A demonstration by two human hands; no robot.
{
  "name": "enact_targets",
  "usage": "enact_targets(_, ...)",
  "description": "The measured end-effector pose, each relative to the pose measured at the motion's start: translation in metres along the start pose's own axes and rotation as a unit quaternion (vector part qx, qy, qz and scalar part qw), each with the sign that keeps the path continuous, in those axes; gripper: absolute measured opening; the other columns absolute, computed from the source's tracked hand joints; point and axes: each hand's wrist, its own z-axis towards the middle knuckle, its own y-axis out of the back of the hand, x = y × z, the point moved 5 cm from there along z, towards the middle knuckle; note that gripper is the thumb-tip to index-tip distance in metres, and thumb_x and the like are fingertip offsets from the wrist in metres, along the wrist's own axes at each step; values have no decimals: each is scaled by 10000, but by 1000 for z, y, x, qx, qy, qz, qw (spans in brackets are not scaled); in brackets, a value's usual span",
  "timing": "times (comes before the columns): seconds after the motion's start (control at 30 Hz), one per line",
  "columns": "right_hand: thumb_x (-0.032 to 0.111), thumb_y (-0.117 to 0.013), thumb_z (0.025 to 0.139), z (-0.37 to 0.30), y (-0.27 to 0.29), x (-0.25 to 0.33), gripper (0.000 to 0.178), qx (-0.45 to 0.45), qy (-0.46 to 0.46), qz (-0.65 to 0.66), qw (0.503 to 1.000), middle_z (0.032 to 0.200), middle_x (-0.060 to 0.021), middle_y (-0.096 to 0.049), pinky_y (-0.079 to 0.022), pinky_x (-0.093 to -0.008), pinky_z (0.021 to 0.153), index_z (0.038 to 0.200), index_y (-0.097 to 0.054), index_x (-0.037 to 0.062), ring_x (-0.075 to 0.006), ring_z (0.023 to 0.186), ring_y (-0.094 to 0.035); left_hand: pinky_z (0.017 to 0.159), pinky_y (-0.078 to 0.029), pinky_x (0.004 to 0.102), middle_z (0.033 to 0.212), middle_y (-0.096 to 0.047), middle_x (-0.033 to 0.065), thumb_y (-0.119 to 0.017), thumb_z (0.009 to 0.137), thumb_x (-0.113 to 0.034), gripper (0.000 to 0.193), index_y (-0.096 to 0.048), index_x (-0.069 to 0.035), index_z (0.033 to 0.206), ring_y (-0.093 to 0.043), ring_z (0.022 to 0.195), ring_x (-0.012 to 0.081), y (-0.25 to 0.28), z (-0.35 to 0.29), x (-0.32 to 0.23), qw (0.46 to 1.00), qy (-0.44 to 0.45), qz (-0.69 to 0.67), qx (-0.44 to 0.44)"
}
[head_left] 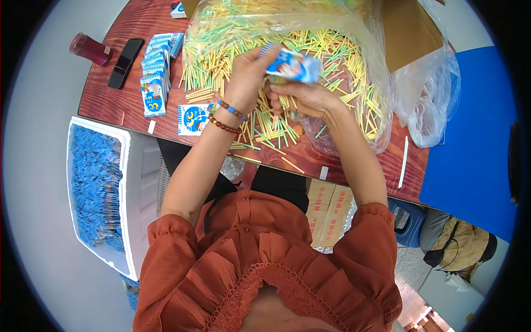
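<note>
My left hand (246, 73), with two beaded bracelets at its wrist, pinches a small blue-and-white packet (293, 65), which is blurred by motion. Just below the packet, my right hand (306, 98) has its fingers curled around a few short yellow sticks (286, 103). Its thumb lies close under the packet's lower edge. Both hands are over a large heap of thin yellow and green sticks (215, 72), which spills from a clear plastic bag (332, 25) onto the table. Another blue-and-white packet (191, 119) lies flat beside my left forearm.
A row of overlapping packets (156, 74) runs along the reddish wooden table (105, 102), by a black phone (125, 63) and a dark red bottle (90, 49). At the left stands a white foam box (128, 182) full of blue packets. Crumpled clear plastic (426, 108) hangs at the right.
</note>
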Motion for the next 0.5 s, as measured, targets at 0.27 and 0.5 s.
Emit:
enact_targets(0.27, 264, -444, 1013, -29, -32, 65, 260, -257, 505, 41, 823, 900, -132, -608, -414, -427, 946, 1008, -494, 9, -320, 1006, -606, 747, -522, 318, 863, -674, 74, -563, 962, -340, 300, -632, -49, 952, -646, 781, 182, 33, -21, 33, 946, -59, -307, -82)
enact_targets(0.5, 344, -323, 1039, -16, -75, 67, 379, -340, 585, -31, 736, 990, -167, -641, -350, -399, 1016, 1030, -471, -5, -270, 1067, -590, 692, -549, 307, 908, -675, 64, -558, 973, -246, 253, -634, -9, 929, -649, 791, 143, 20, -37, 35, 929, -140, -299, -168)
